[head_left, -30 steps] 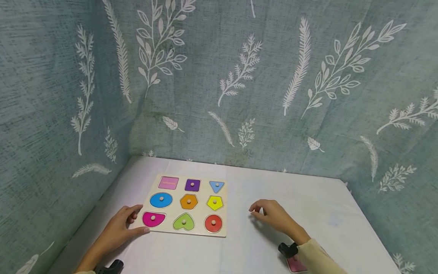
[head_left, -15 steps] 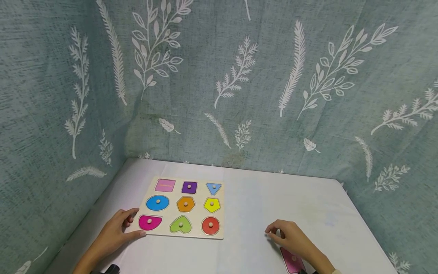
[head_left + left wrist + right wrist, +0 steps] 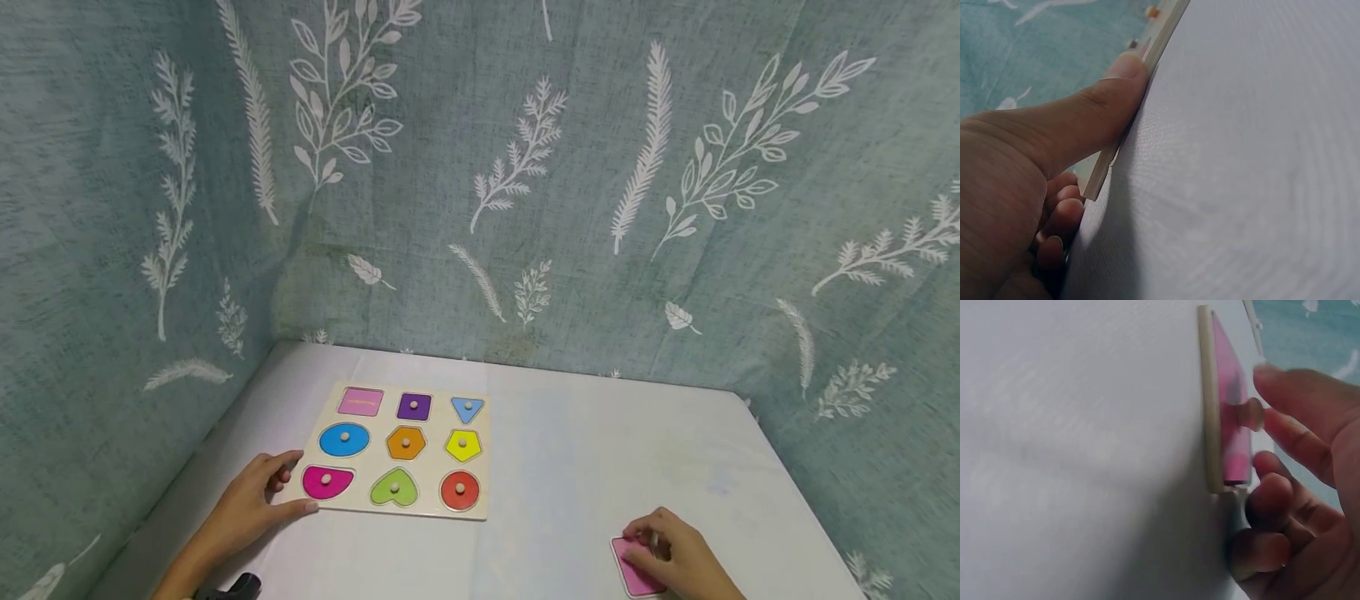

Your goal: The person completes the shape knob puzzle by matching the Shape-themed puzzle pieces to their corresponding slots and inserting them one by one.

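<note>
A wooden peg puzzle board lies on the table's left side in the head view, with knobbed shapes in its slots. Its top-left rectangular slot holds no knobbed piece. At the board's near-left corner, my left hand grips it, thumb on the near edge and fingers curled at the left side, as the left wrist view of the thumb confirms. My right hand is over a pink rectangular puzzle piece. In the right wrist view, thumb and index finger stand around its wooden knob, apparently not closed on it.
A white cloth covers the table. Patterned blue-green fabric rises behind it and along both sides. A black wrist strap shows on the left arm.
My right hand has moved down and to the right, from mid-table to the pink puzzle piece. My left hand stays at the board's corner. The head view has shifted slightly.
</note>
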`<state>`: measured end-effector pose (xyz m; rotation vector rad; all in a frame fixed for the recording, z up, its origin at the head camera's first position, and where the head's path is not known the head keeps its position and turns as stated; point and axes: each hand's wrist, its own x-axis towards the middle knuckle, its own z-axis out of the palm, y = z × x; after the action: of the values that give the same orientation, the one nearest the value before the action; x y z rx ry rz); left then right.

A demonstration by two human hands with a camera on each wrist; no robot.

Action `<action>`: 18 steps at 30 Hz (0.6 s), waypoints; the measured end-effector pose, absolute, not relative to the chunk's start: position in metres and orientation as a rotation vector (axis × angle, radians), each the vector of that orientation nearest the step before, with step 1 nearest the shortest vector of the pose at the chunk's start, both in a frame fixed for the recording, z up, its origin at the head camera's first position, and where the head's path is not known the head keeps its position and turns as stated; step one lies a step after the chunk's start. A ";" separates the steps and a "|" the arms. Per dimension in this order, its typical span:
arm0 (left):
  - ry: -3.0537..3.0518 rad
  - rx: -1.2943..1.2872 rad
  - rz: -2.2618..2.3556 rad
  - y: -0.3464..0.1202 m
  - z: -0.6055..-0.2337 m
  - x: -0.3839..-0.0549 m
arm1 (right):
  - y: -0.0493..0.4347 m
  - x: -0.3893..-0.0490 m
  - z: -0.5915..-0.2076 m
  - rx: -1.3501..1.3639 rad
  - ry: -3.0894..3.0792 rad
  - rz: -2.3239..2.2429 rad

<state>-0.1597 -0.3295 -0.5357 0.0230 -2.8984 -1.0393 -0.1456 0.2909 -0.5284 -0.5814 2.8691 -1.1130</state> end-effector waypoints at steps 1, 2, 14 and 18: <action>-2.896 0.020 -1.040 -0.330 -0.535 -0.159 | 0.291 -0.145 -0.526 -0.549 2.836 -1.114; -2.891 0.021 -1.041 -0.331 -0.535 -0.159 | 0.292 -0.145 -0.524 -0.510 2.799 -1.116; -2.870 -0.023 -0.969 -0.331 -0.535 -0.166 | 0.307 -0.141 -0.520 -0.413 2.615 -1.192; -2.894 0.018 -0.992 -0.330 -0.538 -0.162 | 0.307 -0.137 -0.522 -0.438 2.624 -1.214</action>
<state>-0.1619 -0.3304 -0.5384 0.0178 -2.8941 -0.9920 -0.1366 0.3073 -0.5217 -0.4376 2.6240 -1.2144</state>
